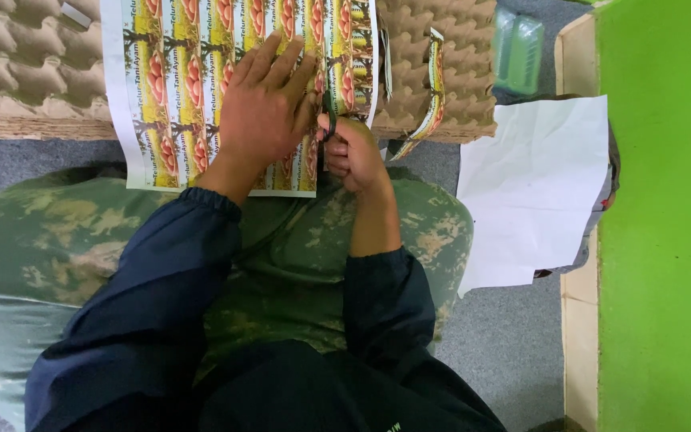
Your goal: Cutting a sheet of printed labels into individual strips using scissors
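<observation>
Head view: your left hand [261, 104] lies flat, fingers spread, on the printed label sheet [177, 88] over the egg trays [25, 56]; right hand [349, 152] closed on scissors [328, 120]—pin paper taut, cut straight between strips.

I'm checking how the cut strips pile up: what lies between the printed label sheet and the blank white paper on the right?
In the head view, a cut label strip lies draped over the egg trays between the label sheet and white paper.

Blank white paper [533, 188] on grey floor [513, 344]; green wall [665, 240] beside; plastic container [519, 50].
</observation>
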